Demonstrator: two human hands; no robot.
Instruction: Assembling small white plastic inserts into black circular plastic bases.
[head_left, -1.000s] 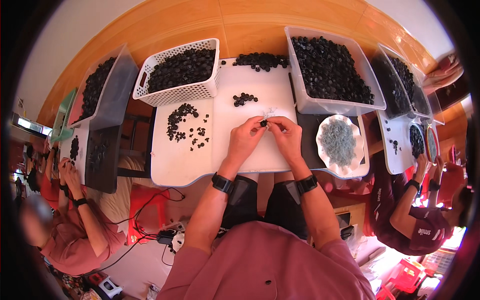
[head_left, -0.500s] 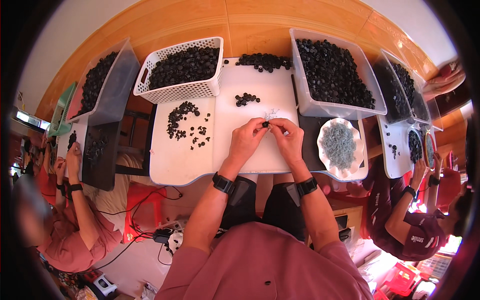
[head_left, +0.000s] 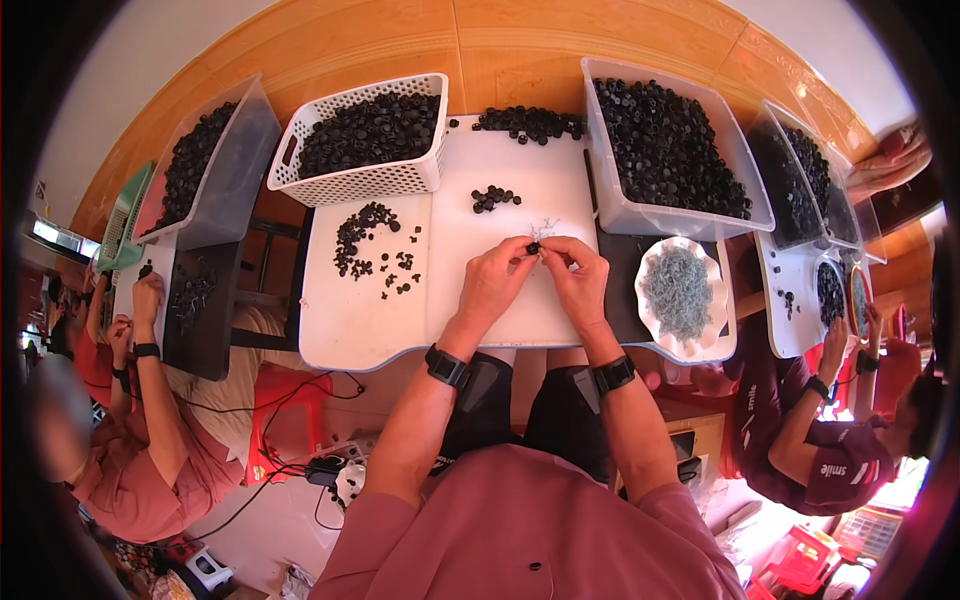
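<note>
Both my hands meet over the middle of a white table [head_left: 360,320]. My left hand [head_left: 495,280] and my right hand [head_left: 575,275] pinch one small black part [head_left: 533,247] between their fingertips. A few thin grey metal springs [head_left: 543,228] lie just beyond the fingers. Loose black parts [head_left: 375,245] are scattered to the left, and a small cluster of black parts [head_left: 494,197] lies farther back. A scalloped white dish [head_left: 715,305] holds a heap of grey springs [head_left: 677,290] right of my right hand.
A white perforated basket [head_left: 360,180] and a clear bin [head_left: 640,215] full of black parts stand at the back. A person on the left [head_left: 140,440] and a person on the right [head_left: 820,440] work at similar tables with bins. Cables lie on the floor below.
My hands stay together at the same spot on the table, fingers shifting only slightly on the small part. The people beside me have moved their arms a little.
</note>
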